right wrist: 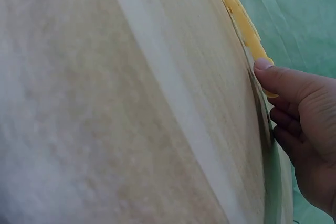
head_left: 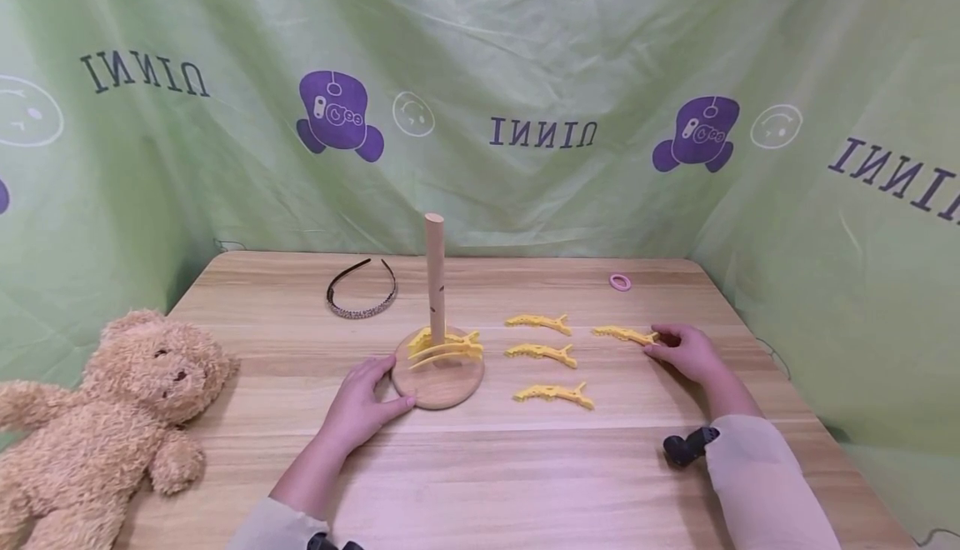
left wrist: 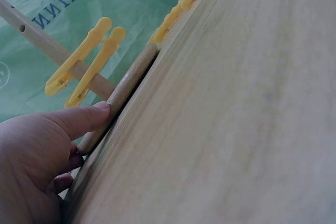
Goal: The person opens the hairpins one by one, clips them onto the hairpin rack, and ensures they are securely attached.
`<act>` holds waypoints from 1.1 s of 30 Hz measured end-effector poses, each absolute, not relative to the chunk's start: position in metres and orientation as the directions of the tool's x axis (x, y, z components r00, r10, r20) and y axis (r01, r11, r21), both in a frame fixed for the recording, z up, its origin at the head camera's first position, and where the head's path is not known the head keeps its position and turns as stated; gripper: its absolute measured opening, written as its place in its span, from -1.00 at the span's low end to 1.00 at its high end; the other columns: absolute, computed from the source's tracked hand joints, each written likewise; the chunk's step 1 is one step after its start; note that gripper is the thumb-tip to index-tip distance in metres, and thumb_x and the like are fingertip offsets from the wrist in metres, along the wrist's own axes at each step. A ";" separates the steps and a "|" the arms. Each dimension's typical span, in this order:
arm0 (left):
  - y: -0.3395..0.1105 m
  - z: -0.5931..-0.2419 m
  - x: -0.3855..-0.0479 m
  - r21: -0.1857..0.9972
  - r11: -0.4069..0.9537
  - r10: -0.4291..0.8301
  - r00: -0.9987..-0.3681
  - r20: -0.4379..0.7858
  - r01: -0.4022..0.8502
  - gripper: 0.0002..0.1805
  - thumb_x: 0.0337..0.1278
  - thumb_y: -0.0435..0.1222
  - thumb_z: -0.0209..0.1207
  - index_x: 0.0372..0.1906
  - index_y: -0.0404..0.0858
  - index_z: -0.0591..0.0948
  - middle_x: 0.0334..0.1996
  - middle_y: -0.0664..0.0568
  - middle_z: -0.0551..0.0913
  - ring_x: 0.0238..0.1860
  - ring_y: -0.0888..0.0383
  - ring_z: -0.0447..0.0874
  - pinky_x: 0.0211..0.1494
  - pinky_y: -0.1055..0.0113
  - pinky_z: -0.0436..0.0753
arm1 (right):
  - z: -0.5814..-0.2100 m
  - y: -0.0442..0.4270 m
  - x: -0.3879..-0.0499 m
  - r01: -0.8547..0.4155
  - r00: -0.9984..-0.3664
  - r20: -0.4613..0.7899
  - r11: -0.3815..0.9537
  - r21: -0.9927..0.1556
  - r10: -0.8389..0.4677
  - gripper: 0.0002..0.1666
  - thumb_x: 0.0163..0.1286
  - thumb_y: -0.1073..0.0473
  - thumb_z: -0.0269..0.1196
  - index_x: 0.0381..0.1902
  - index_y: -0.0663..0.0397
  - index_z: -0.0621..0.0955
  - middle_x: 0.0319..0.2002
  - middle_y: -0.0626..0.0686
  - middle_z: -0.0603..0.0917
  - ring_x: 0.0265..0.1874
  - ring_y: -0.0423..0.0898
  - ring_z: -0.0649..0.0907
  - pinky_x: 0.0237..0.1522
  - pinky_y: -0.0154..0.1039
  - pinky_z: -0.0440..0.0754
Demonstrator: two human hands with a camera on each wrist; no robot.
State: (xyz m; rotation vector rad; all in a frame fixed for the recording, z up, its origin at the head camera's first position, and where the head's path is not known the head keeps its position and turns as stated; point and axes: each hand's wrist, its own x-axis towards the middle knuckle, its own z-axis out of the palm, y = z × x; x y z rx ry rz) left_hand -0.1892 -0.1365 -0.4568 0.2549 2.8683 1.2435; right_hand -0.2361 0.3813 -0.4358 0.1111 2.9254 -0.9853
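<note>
A wooden stand (head_left: 436, 283) with an upright post on a round base (head_left: 442, 392) stands left of the table's middle. My left hand (head_left: 362, 404) grips the base's rim, its thumb (left wrist: 86, 121) on the near edge and its fingers partly hidden behind. Low on the post are yellow alligator hair clips (left wrist: 97, 66), two of them plain in the left wrist view. At the right, my right hand (head_left: 686, 352) pinches the tail end of another yellow hair clip (head_left: 618, 333) between thumb and fingers, low at the tabletop. Three more yellow hair clips (head_left: 542, 353) lie in a column between stand and right hand.
A dark headband (head_left: 362, 312) with a sparkling band lies behind the stand to the left. One pink ring-shaped hair tie (head_left: 620, 282) is at the back right. A teddy bear (head_left: 112, 425) leans at the left edge. Green printed cloth (head_left: 480, 50) surrounds the wooden table (head_left: 487, 483).
</note>
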 end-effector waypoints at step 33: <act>-0.136 -0.460 -0.192 0.724 0.674 0.150 -0.987 0.060 0.146 -0.14 0.00 -0.06 0.40 0.36 -0.41 0.38 0.37 -0.30 0.39 0.48 -0.30 0.13 0.53 -0.20 0.13 | -0.391 0.241 -0.224 -0.330 -0.941 0.285 0.677 -0.658 -0.181 -0.57 0.26 0.20 0.37 0.05 0.31 0.64 -0.20 0.20 0.70 -0.14 0.05 0.68 -0.06 -0.12 0.71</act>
